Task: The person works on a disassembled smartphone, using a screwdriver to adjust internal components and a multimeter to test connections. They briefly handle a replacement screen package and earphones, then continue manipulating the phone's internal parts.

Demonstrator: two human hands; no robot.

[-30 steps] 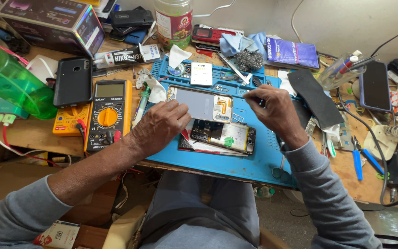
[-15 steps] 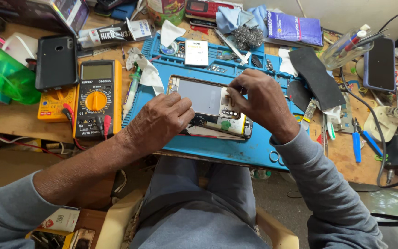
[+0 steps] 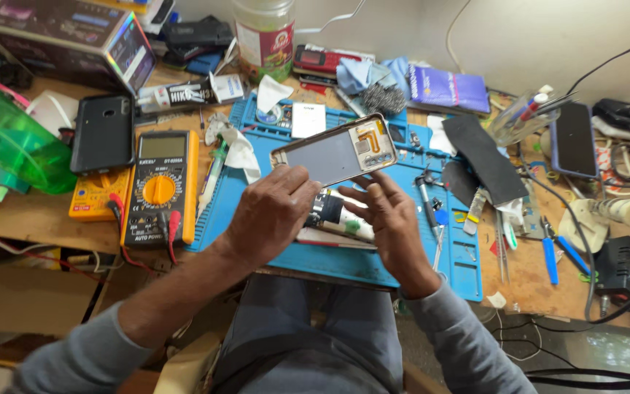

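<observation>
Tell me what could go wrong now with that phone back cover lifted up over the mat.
The left hand tilts the phone back cover above the opened phone; a slip could drop it onto the exposed parts. The right hand rests close to those parts and might snag something. Loose tools like the tweezers beside it could get knocked off the blue mat.

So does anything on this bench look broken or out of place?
Yes. The phone back cover is off and held tilted by the left hand, and the opened phone body lies with its insides bare on the blue mat beside the right hand.
</observation>
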